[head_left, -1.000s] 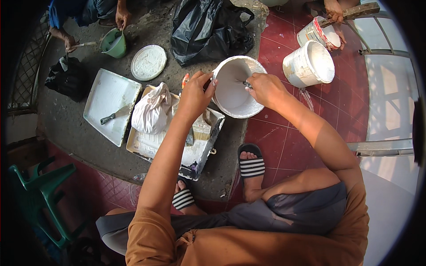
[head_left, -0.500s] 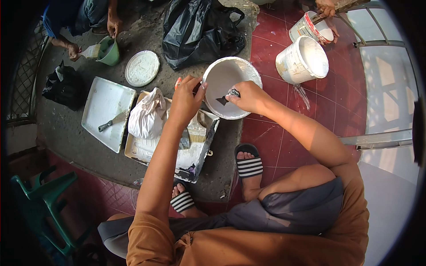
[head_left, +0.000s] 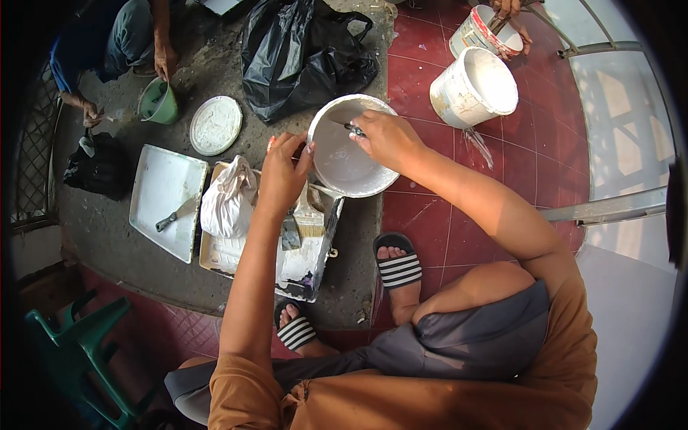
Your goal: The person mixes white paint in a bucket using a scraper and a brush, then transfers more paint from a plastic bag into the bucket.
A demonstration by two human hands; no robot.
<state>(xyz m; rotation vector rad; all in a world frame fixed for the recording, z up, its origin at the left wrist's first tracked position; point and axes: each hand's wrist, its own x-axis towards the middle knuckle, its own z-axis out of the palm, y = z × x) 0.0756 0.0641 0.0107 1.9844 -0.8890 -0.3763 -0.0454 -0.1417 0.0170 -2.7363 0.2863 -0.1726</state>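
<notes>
My right hand grips a scraper by its dark handle, inside a white bucket with pale residue on its walls. The blade is against or close to the far inner wall; I cannot tell which. My left hand is closed on the bucket's left rim, thumb near the edge. Beside my left forearm sits a paint-smeared tray, bearing a white cloth-like bundle, a wide brush and a broad-bladed scraper.
A second tray holds another scraper. Beyond lie a round lid and a black plastic bag. One person handles a green pail; another's hands are at a red-rimmed bucket. Another white bucket stands right.
My right hand has moved the scraper from the bucket's near middle up to its far inner side. My left hand stays at the rim. The person at left has moved a brush away from the pail.
</notes>
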